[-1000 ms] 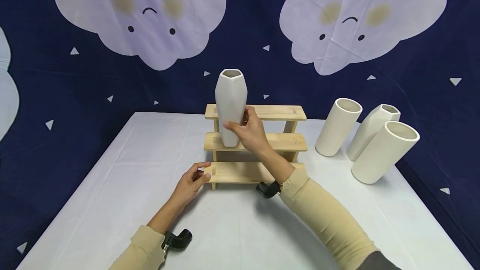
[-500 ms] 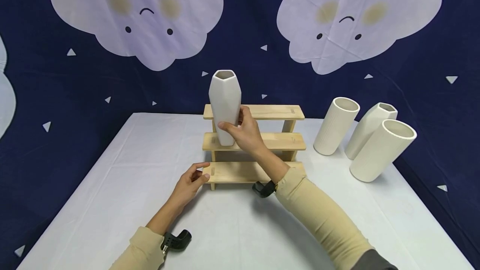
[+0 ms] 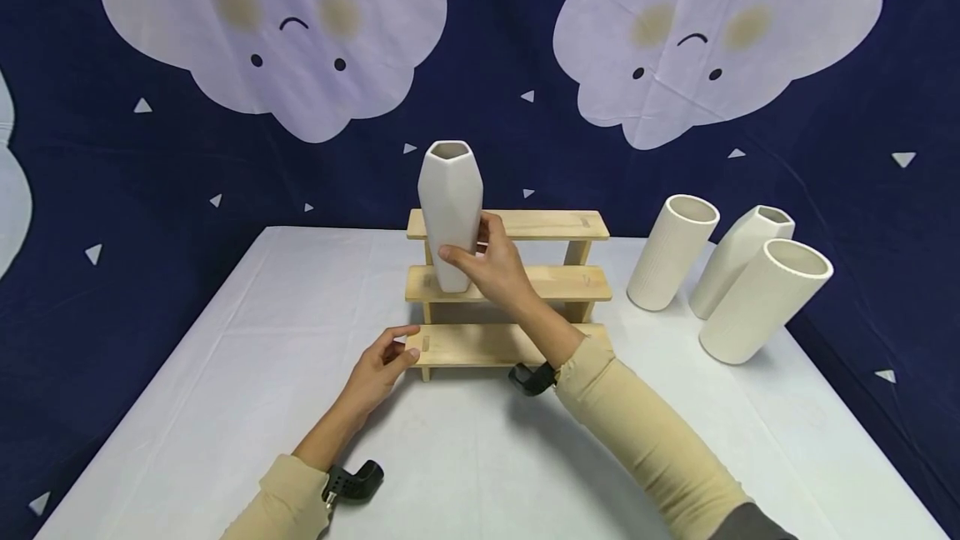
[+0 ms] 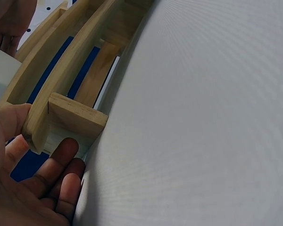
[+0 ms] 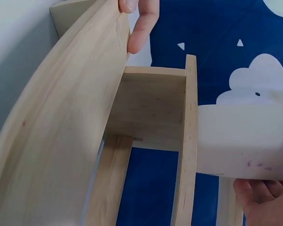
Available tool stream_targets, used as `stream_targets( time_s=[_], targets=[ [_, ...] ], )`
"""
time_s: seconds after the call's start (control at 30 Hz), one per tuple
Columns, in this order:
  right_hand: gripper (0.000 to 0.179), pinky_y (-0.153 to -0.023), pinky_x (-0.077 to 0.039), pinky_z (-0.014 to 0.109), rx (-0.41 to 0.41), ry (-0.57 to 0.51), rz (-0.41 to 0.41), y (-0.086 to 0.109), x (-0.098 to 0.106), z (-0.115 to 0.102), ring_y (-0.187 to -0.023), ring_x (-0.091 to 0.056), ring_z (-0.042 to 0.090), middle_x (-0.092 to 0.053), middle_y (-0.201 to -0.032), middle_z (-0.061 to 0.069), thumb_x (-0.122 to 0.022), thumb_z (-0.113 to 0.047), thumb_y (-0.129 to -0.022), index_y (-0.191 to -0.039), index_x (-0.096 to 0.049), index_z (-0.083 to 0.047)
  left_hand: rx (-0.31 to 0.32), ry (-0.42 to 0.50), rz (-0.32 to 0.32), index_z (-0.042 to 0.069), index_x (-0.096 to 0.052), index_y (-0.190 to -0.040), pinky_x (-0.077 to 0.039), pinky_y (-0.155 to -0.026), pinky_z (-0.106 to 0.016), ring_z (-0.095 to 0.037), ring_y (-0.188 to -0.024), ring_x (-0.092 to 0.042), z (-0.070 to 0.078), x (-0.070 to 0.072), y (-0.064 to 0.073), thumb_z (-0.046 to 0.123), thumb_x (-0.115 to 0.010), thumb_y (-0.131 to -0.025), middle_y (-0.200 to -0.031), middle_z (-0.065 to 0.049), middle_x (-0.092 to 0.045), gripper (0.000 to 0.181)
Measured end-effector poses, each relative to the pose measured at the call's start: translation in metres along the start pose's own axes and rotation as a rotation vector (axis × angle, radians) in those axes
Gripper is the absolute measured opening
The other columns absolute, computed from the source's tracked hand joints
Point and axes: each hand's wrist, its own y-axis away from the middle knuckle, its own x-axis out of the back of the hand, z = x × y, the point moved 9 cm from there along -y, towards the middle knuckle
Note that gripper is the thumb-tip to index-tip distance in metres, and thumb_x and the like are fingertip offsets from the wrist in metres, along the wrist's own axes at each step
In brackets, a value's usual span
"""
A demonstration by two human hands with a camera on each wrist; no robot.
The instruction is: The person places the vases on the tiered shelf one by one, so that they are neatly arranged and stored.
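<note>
A white faceted vase [image 3: 450,207] stands upright at the left end of the middle board of a three-step wooden display shelf [image 3: 502,344]. My right hand [image 3: 495,261] grips its lower right side, thumb in front and fingers partly hidden behind. In the right wrist view the vase [image 5: 240,141] appears sideways with my right hand [image 5: 269,202] against it. My left hand [image 3: 378,373] pinches the left end of the lowest board. The left wrist view shows the thumb and a finger of the left hand [image 4: 35,188] on that board's corner, other fingers loosely curled beneath.
On the right of the white-covered table [image 3: 225,407] stand a ribbed cylindrical vase [image 3: 672,252], another faceted vase [image 3: 738,261] and a smooth-looking cylindrical vase [image 3: 765,302]. A dark blue cloth [image 3: 502,173] with clouds hangs behind the table.
Over the first half second my right hand shifted the vase slightly left along the middle board. Since then vase and hands have barely moved. My left hand keeps its place at the lowest board.
</note>
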Motion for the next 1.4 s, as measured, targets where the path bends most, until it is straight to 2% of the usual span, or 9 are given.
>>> stream_targets(
  time_s=[0.13,0.33,0.77,1.13,1.4],
  targets=[
    [0.076,-0.105,-0.039,0.039,0.021,0.003,0.013,0.003,0.006,-0.002,-0.122,-0.051,0.022,-0.053,-0.131,0.01,-0.075,-0.034,-0.08,-0.14,-0.034,-0.011,0.0,-0.002,0.002,0.02,-0.053,-0.13,-0.038,-0.067,-0.023,-0.012,-0.079,-0.048,0.001,0.0,0.0,0.026,-0.062,-0.092,-0.095,-0.008,-0.058,0.04],
    [0.078,-0.108,-0.035,0.037,0.037,0.0,0.02,0.008,0.018,-0.003,-0.125,-0.048,0.021,-0.051,-0.134,0.009,-0.074,-0.033,-0.081,-0.141,-0.031,-0.009,0.001,-0.008,0.005,0.02,-0.053,-0.13,-0.038,-0.067,-0.023,-0.012,-0.08,-0.048,0.001,0.001,0.0,0.026,-0.062,-0.092,-0.095,-0.008,-0.058,0.04],
    [0.076,-0.11,-0.033,0.036,0.069,0.019,0.086,0.028,0.053,-0.003,-0.129,-0.046,0.023,-0.047,-0.138,0.01,-0.072,-0.029,-0.084,-0.142,-0.03,-0.006,0.003,0.001,0.004,0.021,-0.055,-0.127,-0.037,-0.065,-0.022,-0.013,-0.078,-0.047,-0.002,0.002,-0.001,0.026,-0.063,-0.091,-0.093,-0.009,-0.057,0.037],
    [0.073,-0.111,-0.032,0.039,0.07,-0.015,0.134,0.051,0.081,0.001,-0.129,-0.045,0.025,-0.047,-0.138,0.014,-0.072,-0.023,-0.084,-0.141,-0.031,-0.004,0.002,0.004,0.001,0.02,-0.053,-0.131,-0.038,-0.065,-0.023,-0.012,-0.079,-0.047,0.0,0.001,0.0,0.026,-0.061,-0.092,-0.096,-0.008,-0.058,0.04],
    [0.072,-0.111,-0.032,0.038,0.1,0.012,0.17,0.071,0.1,0.003,-0.129,-0.046,0.024,-0.048,-0.137,0.013,-0.072,-0.02,-0.084,-0.141,-0.032,-0.005,0.006,0.004,-0.005,0.021,-0.054,-0.129,-0.037,-0.063,-0.023,-0.014,-0.078,-0.047,-0.001,0.0,0.0,0.026,-0.062,-0.092,-0.095,-0.01,-0.058,0.038]
  ],
)
